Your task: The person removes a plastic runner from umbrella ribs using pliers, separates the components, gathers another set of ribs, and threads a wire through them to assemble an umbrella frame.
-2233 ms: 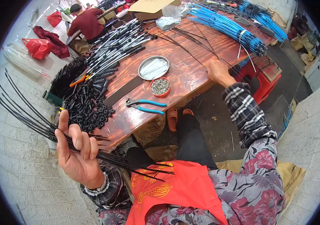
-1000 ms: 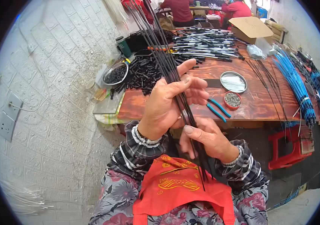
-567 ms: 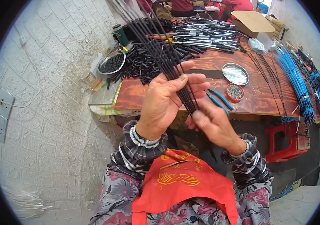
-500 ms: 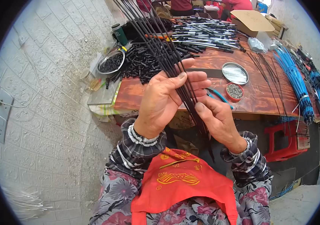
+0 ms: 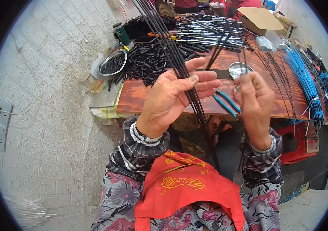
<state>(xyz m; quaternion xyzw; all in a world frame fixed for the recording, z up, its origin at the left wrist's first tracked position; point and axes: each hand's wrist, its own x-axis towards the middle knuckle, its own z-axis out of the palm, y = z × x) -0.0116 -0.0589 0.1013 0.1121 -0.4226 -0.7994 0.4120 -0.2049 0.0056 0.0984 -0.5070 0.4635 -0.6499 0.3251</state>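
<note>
My left hand [image 5: 167,96] holds a bundle of long thin black rods [image 5: 173,56] between thumb and palm, its other fingers stretched out. The bundle slants from the upper left down over the red apron [image 5: 191,188]. To its right, my right hand [image 5: 254,102] is raised apart from the bundle, thumb and fingers pinched on thin black rods [image 5: 242,57] that are blurred by motion. Pliers with blue handles [image 5: 227,103] lie on the table between the hands. A round dish of white strips [image 5: 240,69] is partly hidden behind my right hand.
The wooden table [image 5: 133,96] bears black tubes [image 5: 148,61], silver-and-black rods [image 5: 210,32], a dish of black rings [image 5: 112,63], a green bottle [image 5: 121,34], a cardboard box [image 5: 260,18] and blue rods [image 5: 304,84]. A red stool [image 5: 292,146] stands below. Parts of co-workers show behind.
My right hand has moved up and right, away from the lower part of the bundle, with thin rods in its fingers. My left hand keeps its hold on the bundle.
</note>
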